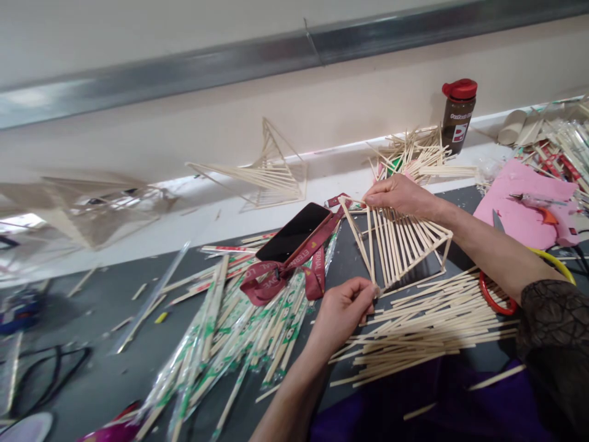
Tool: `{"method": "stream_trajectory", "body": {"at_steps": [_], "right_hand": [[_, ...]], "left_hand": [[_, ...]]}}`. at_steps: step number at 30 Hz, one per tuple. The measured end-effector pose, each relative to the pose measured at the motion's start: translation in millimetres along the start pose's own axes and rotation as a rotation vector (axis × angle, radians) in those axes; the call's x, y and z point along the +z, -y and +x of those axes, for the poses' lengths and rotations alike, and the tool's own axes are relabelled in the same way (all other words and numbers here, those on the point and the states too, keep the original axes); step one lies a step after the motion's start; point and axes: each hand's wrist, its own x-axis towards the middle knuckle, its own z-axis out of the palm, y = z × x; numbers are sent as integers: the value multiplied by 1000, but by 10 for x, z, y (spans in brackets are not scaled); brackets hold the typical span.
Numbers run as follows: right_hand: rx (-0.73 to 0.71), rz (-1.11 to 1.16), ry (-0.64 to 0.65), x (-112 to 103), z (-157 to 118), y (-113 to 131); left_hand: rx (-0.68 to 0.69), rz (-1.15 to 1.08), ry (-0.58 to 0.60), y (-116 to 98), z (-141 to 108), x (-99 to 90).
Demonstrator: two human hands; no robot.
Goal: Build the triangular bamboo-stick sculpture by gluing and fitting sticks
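A frame of thin wooden sticks (391, 245), with a row of slanting sticks across it, stands on the dark table between my hands. My left hand (347, 313) pinches its near lower corner between thumb and fingers. At the far top edge my right hand (402, 195) is closed on the frame's sticks, its fingertips partly hidden. Loose wooden sticks (414, 331) lie in a pile just in front of the frame. Left of it, a phone (294, 232) with a dark red strap (264, 282) rests on chopsticks in green-printed wrappers (243, 331).
A finished-looking stick frame (280, 181) stands by the wall. Scissors (499, 301) lie beneath my right forearm. A glue gun (552, 212) rests on pink sheet (510, 190). A bottle with a red lid (458, 116) stands at the back right, beside heaped sticks (418, 150).
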Motion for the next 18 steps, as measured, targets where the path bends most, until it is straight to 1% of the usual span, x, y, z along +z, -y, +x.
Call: {"method": "stream_trajectory", "body": {"at_steps": [9,13,18], "right_hand": [[-9,-40,-8,-1,-4,50],[24,-79,-9,-3,-26,110],[25,-126,-39,-10,-53,177]], "left_hand": [[7,-13,-6,39,11,17],[11,-22,-8,34,17,35],[-15,-112,23,50,38,54]]}}
